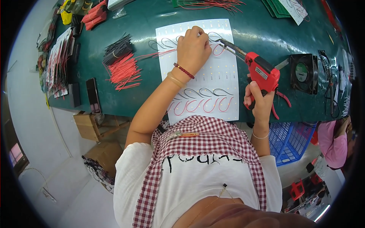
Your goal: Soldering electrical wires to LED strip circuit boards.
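Observation:
A white circuit board panel (222, 81) with rows of small yellowish dots lies on the green table in front of me. Looped black wires (205, 91) and red wires (209, 108) run along its near part, with more loops at its far part. My left hand (194, 47) rests over the far part, fingers curled in a pinch; what they hold is hidden. My right hand (260, 97) grips a red and black soldering gun (262, 72). Its tip points left, close to the far wire loops beside my left fingers. Red wires trail leftward from under my left hand.
Bundles of black wires (118, 47) and red wires (125, 72) lie left of the panel. Farther left are a phone (92, 95) and stacked wired boards (60, 62). At right sit a black fan (304, 73) and red-handled pliers (284, 98). A blue crate (291, 142) stands below.

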Available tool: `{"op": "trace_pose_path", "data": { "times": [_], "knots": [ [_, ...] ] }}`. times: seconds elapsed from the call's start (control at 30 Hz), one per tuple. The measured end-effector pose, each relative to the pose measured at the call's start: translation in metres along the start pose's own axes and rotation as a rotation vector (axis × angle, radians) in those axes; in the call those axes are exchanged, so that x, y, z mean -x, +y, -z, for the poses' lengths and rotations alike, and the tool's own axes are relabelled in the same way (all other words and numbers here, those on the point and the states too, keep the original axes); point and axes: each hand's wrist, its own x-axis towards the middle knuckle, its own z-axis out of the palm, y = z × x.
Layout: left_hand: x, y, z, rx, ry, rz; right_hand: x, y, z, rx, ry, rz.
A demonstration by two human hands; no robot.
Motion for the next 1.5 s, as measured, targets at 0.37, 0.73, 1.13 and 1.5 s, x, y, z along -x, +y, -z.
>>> {"op": "trace_pose_path", "data": {
  "times": [0.37,0.73,1.13,1.5],
  "knots": [
    [-0.002,0.003,0.002,0.008,-0.028,0.041,-0.002,0.012,0.004,0.088,-0.047,-0.012],
    [-0.001,0.004,0.001,0.011,-0.084,0.085,0.003,-0.008,0.004,-0.121,0.025,0.047],
    [0.0,0.004,-0.002,0.022,-0.063,0.093,-0.004,0.011,0.002,-0.03,-0.012,-0.023],
    [-0.002,0.003,-0.001,-0.028,-0.022,0.038,0.0,0.001,0.005,-0.157,0.035,0.008]
  ]
}}
